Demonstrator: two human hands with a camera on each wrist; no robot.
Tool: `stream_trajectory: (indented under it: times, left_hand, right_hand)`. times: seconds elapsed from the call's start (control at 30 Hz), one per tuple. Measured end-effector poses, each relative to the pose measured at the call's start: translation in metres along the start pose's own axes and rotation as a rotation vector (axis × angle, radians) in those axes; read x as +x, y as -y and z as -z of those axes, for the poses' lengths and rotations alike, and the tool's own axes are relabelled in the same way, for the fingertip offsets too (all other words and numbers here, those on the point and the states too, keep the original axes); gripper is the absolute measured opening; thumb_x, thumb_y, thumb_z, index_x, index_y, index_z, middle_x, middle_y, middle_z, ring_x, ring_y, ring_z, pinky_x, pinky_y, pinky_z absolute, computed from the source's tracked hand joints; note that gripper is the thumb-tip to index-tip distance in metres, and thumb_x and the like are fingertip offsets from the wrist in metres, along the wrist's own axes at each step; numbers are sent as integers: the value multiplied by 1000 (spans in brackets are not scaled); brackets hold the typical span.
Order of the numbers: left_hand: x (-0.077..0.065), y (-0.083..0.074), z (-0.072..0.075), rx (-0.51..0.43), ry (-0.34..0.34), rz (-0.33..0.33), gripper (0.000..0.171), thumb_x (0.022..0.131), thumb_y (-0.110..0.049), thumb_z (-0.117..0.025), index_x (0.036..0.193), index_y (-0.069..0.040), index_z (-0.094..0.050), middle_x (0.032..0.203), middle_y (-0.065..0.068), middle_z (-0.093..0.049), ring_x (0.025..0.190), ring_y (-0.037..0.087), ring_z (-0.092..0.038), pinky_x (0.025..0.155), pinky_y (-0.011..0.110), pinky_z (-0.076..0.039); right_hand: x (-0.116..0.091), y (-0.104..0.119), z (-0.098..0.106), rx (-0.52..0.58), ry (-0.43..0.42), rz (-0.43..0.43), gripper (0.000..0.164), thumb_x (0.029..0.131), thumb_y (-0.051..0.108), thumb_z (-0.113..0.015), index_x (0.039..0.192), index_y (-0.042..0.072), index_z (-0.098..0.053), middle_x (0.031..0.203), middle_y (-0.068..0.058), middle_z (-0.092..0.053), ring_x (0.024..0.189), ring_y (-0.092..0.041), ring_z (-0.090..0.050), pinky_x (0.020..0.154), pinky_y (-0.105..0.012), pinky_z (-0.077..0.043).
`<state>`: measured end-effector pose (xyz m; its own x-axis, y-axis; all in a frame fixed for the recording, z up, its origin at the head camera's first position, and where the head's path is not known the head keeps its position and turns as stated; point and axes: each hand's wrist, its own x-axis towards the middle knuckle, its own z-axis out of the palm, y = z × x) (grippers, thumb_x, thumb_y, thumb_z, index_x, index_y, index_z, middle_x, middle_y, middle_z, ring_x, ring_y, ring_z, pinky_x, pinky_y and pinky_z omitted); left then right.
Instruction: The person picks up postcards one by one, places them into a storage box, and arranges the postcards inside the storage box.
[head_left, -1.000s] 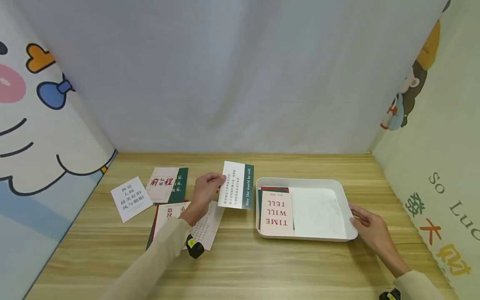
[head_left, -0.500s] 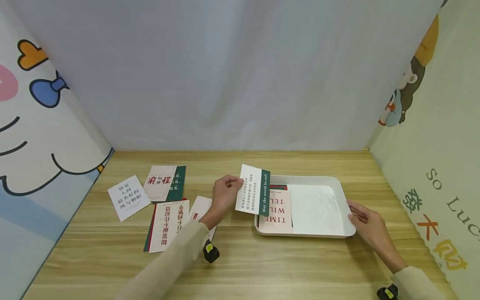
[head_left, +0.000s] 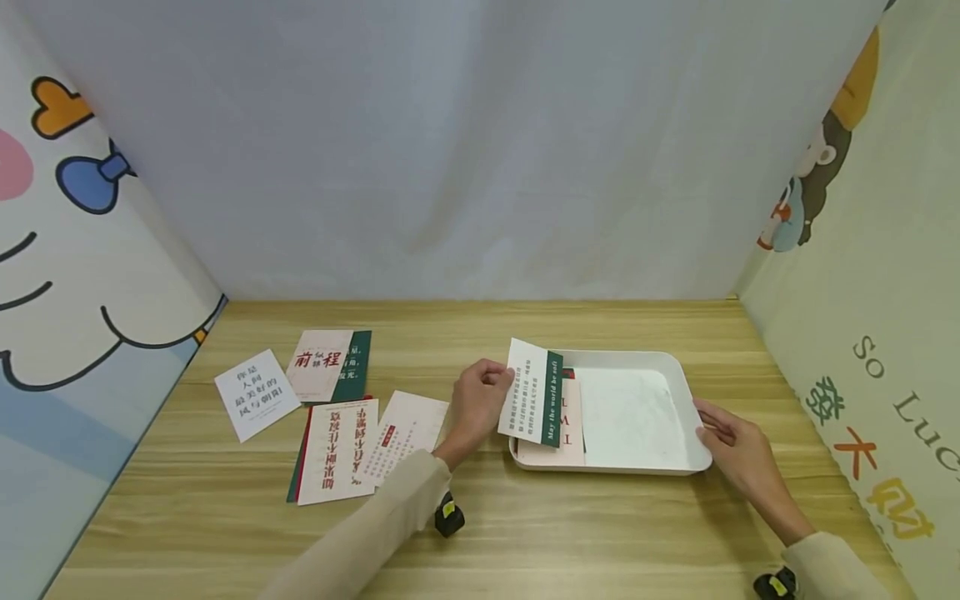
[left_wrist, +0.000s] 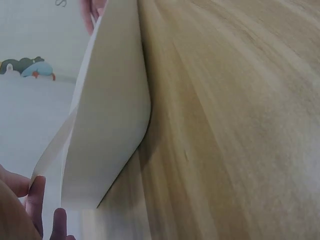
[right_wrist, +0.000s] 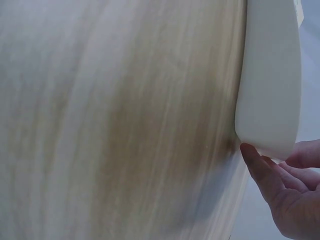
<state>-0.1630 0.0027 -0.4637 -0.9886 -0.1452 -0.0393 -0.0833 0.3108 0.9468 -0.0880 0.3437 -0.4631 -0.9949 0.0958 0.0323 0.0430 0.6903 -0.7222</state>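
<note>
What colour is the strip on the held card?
Dark green; the strip shows best in the head view.

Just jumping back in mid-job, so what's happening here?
The person's left hand pinches a white-and-green card over the left end of the tray. It isn't laid down yet. The right hand holds the tray at its right end. A pink card with red letters lies inside, partly hidden by the held one. More cards, some overlapping, lie on the table to the left.
</note>
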Motion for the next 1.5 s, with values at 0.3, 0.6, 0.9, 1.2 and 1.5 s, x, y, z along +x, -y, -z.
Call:
stream_trajectory:
  times: [0.3, 0.6, 0.9, 1.2, 1.5]
  left_hand:
    - [-5, 2, -12, 66, -10, -30, 14, 99, -20, -72, 102, -7, -76, 85, 5, -72, 71, 13, -60, 68, 29, -45]
    - [-9, 7, -16, 146, 17, -95, 13, 102, -21, -68, 107, -9, -71, 89, 4, -72, 77, 15, -62, 74, 32, -48]
    - [-13, 6, -16, 236, -8, -215, 18, 102, -19, -66, 113, -5, -67, 105, 13, -61, 97, 29, -58, 94, 50, -43]
    - [-8, 9, 17, 235, -56, -217, 15, 98, -15, -64, 111, -8, -67, 104, 13, -60, 100, 30, -59, 90, 49, -45]
    - [4, 27, 69, 265, -94, -182, 17, 101, -16, -64, 114, -5, -66, 107, 14, -61, 102, 32, -62, 89, 49, -46]
  right_hand:
    - [0, -1, 0, 3, 9, -3, 42, 104, 1, -60, 144, -11, -56, 137, -35, -60, 121, -43, -63, 78, 2, -40]
    - [0, -2, 0, 49, 13, 2, 42, 103, 2, -61, 143, -11, -56, 138, -35, -60, 97, 26, -43, 79, 1, -41]
    - [0, 0, 1, 27, 21, -13, 42, 104, 1, -60, 144, -11, -55, 138, -36, -60, 115, -25, -68, 79, 1, -42]
    - [2, 2, 0, 18, 31, -21, 43, 104, 1, -59, 145, -11, -53, 140, -36, -58, 125, -44, -61, 78, 2, -40]
    - [-2, -1, -1, 47, 18, 4, 43, 104, 4, -61, 144, -11, -55, 138, -37, -59, 95, 30, -39, 79, 2, -40]
